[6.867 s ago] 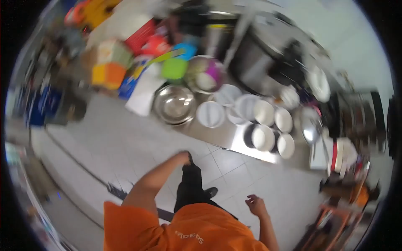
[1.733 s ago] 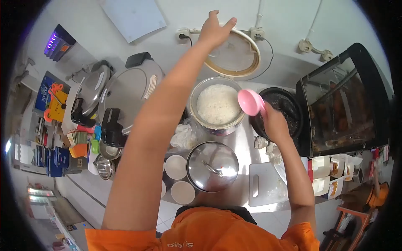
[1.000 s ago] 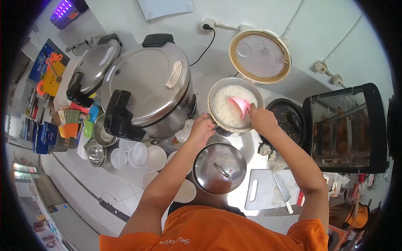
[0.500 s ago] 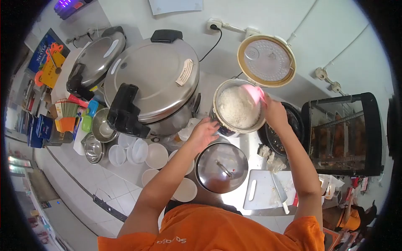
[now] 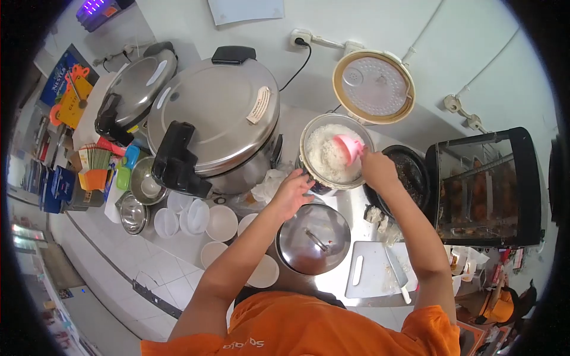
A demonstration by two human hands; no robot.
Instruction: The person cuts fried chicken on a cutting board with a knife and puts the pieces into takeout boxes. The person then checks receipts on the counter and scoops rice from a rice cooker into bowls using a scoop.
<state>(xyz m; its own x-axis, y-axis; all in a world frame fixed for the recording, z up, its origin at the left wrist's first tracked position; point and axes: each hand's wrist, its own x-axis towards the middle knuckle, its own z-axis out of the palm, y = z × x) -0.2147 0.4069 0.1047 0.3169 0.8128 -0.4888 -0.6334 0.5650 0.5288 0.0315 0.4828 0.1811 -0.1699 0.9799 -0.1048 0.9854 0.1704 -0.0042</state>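
My right hand (image 5: 381, 171) is closed around the handle of a pink rice scoop (image 5: 348, 148). The scoop's head is in the white cooked rice (image 5: 323, 151) inside an open rice cooker (image 5: 304, 159). At the cooker's near left side is my left hand (image 5: 293, 194), fingers apart, the fingertips at the outer wall just under the rim. Whether they press on it I cannot tell. Behind the pot, the cooker's hinged lid (image 5: 374, 86) stands raised. A round steel lid with a handle (image 5: 314, 237) lies just below my left hand.
Two large steel cookers (image 5: 217, 113) fill the left. Several white tubs (image 5: 221, 222) and steel bowls (image 5: 133, 212) stand nearer. On the right are a black round pan (image 5: 409, 178), a white cutting board (image 5: 371, 270) with a knife (image 5: 396, 267), and a glass-fronted cabinet (image 5: 484, 193).
The scoop has moved from the pot's upper right rim down and left into the rice, my right hand following. My left hand stays at the cooker's side.
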